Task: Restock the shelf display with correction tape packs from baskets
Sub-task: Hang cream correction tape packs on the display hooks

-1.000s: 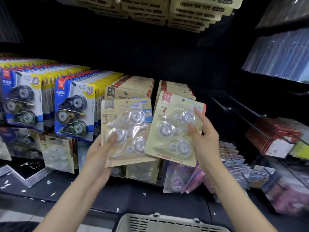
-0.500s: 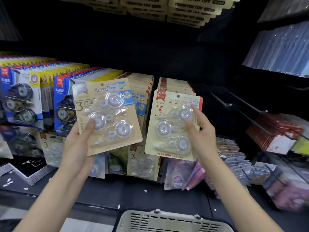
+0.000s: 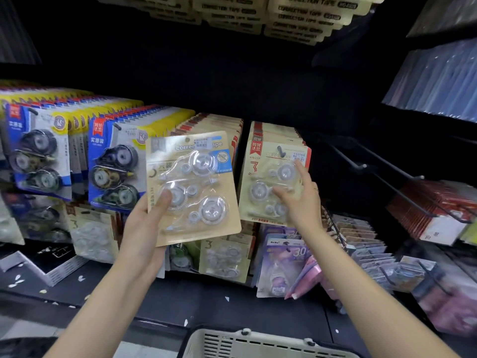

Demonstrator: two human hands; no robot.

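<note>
My left hand [image 3: 147, 228] grips a beige three-piece correction tape pack [image 3: 192, 187] by its lower left corner, thumb on the clear blister, and holds it up in front of the row of beige packs. A second beige pack with a red label [image 3: 271, 177] hangs on a hook at the front of the right-hand row. My right hand [image 3: 300, 200] touches that pack's front with spread fingers, the index finger pointing up at the price sticker. A beige basket [image 3: 258, 343] shows its rim at the bottom edge.
Blue and yellow correction tape packs [image 3: 113, 161] fill the hooks on the left. Purple packs [image 3: 284, 264] and more beige packs hang on the row below. Bare metal hooks [image 3: 374, 171] jut out at right, beside red packs [image 3: 436, 208].
The right-hand pack has gone from being held in the air onto its hook, and my right hand has let go of its edge. My left hand has moved its pack rightwards towards the beige row.
</note>
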